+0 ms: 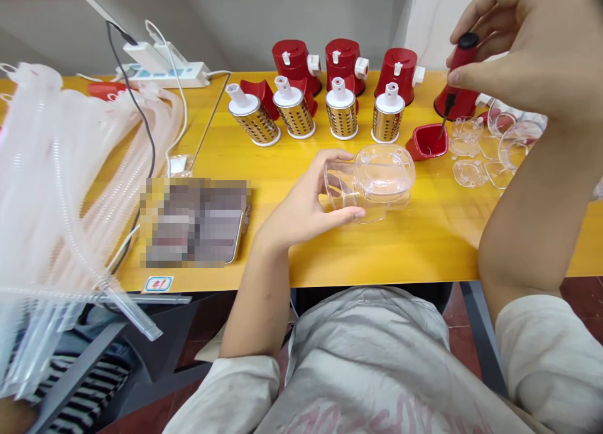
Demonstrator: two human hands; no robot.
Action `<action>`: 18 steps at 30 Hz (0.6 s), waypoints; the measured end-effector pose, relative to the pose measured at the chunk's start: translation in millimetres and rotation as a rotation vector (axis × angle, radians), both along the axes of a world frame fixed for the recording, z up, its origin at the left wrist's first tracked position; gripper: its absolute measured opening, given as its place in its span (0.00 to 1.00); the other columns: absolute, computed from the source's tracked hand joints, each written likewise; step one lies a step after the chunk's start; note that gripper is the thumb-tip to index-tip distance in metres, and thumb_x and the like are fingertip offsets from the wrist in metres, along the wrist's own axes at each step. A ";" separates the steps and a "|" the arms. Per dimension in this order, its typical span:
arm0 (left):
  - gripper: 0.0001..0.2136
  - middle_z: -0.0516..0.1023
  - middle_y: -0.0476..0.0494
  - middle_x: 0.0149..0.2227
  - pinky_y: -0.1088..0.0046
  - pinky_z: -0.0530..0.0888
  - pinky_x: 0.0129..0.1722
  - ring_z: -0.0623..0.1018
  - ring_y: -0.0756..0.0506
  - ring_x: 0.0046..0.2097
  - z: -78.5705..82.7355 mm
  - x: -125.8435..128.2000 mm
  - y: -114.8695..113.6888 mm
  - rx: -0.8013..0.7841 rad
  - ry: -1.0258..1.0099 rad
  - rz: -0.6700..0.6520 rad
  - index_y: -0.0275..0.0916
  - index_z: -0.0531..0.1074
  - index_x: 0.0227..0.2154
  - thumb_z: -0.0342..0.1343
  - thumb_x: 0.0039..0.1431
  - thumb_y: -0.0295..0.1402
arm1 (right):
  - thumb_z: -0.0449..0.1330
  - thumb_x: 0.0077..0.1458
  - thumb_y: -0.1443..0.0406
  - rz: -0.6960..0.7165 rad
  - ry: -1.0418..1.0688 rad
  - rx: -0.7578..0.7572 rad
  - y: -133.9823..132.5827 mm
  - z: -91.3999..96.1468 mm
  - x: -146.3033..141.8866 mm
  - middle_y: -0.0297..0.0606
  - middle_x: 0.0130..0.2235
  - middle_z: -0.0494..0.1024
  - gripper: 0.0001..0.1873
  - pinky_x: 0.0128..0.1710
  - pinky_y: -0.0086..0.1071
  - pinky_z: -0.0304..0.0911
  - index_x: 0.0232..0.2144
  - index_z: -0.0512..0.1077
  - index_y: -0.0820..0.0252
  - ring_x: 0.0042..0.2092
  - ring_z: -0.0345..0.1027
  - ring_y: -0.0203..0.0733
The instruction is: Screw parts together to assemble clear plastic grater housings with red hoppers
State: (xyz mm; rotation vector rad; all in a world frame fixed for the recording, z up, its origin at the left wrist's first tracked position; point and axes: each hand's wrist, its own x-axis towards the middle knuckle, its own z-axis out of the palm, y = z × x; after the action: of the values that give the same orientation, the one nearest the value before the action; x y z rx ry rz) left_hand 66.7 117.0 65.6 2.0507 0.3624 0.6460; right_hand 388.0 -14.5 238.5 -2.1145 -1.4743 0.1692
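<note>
My left hand [313, 198] grips a clear plastic housing [384, 173] just above the table, its fingers around the housing's left end. High on the right, my right hand [513, 51] pinches a screwdriver [461, 63] with a red and black handle. The screwdriver's shaft points down, its tip at a small red cup [414, 146]. Small dark bits lie inside that cup, too small to name. Just right of the cup are several loose clear plastic parts [471, 172], partly hidden by my right forearm.
Several drum graters [342, 117] with white tops stand in a row, with red bases [346, 63] behind them. On the left are a blurred-out flat device [195, 223], cables, a power strip [188, 73] and a heap of translucent plastic tubes [61, 189] hanging over the table edge.
</note>
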 end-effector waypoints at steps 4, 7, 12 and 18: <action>0.45 0.77 0.34 0.72 0.55 0.88 0.59 0.85 0.37 0.60 -0.6 -0.4 0.5 -0.001 -0.005 -0.006 0.48 0.70 0.71 0.83 0.57 0.55 | 0.73 0.59 0.55 -0.001 -0.036 -0.064 9.6 -8.5 7.0 0.36 0.53 0.80 0.29 0.37 0.14 0.58 0.61 0.82 0.55 0.41 0.67 0.11; 0.44 0.77 0.34 0.72 0.55 0.88 0.60 0.85 0.38 0.59 0.3 -0.6 0.3 -0.011 -0.003 -0.009 0.48 0.70 0.71 0.83 0.58 0.54 | 0.73 0.58 0.58 -0.007 -0.015 -0.125 14.8 -14.4 9.5 0.36 0.52 0.80 0.29 0.38 0.15 0.60 0.61 0.81 0.56 0.40 0.68 0.12; 0.44 0.78 0.35 0.71 0.56 0.88 0.60 0.85 0.39 0.58 1.7 -0.7 0.0 -0.014 -0.004 -0.013 0.48 0.70 0.71 0.83 0.57 0.54 | 0.72 0.58 0.60 -0.029 0.010 -0.237 20.6 -20.3 13.0 0.34 0.52 0.80 0.28 0.34 0.15 0.59 0.60 0.80 0.56 0.37 0.68 0.12; 0.44 0.78 0.36 0.71 0.55 0.88 0.59 0.85 0.38 0.57 1.3 -1.1 0.1 -0.007 -0.007 -0.006 0.49 0.70 0.71 0.83 0.57 0.56 | 0.72 0.61 0.60 -0.080 0.009 -0.314 25.1 -20.6 12.1 0.34 0.54 0.80 0.30 0.38 0.13 0.61 0.64 0.78 0.55 0.42 0.70 0.12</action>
State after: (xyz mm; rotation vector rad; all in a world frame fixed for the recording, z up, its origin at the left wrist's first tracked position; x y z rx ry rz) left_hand 65.6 117.1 67.0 2.0416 0.3537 0.6476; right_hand 400.1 10.5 217.9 -2.4119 -1.4307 0.4022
